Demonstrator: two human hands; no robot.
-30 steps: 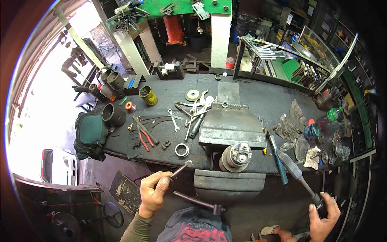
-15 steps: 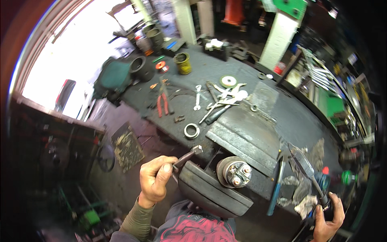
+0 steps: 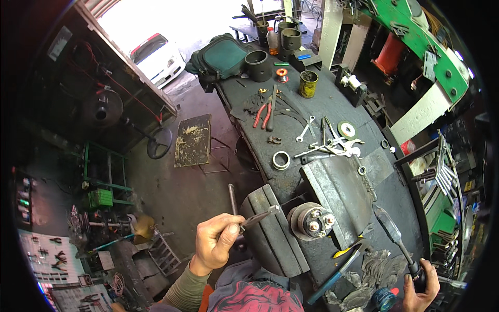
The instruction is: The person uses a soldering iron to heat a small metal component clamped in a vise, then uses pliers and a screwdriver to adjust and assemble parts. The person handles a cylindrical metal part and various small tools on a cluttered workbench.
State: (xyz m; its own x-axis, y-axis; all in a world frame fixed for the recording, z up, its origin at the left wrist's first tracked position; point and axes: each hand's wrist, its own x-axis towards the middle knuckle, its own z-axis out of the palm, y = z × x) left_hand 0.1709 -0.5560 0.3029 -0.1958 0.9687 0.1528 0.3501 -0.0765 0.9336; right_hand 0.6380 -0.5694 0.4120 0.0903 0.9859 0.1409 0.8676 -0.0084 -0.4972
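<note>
My left hand (image 3: 217,243), fingers pinched, holds a short flat dark metal bar (image 3: 260,217) with a bright squared tip. The bar hovers over the near jaw of a large bench vise (image 3: 273,229). Between the jaws stands a cylindrical starter solenoid (image 3: 312,221), its end with two copper-coloured terminals facing up. At the lower right my right hand (image 3: 422,288) is wrapped round the black handle of a long tool (image 3: 393,231) with a metal shaft and a wide flattened end. That tool's end lies beside the vise's far jaw.
Blue-handled pliers (image 3: 335,275) and a crumpled dark rag (image 3: 377,273) lie right of the vise. Beyond it are a metal ring (image 3: 281,160), a wrench (image 3: 305,129), red-handled pliers (image 3: 264,114) and a yellow tin (image 3: 307,84). A stool (image 3: 193,140) stands on the floor at left.
The view has swung to the right-leaning side, so the bench appears shifted and more of the floor at left shows. Both hands keep their holds on the bar and the long tool.
</note>
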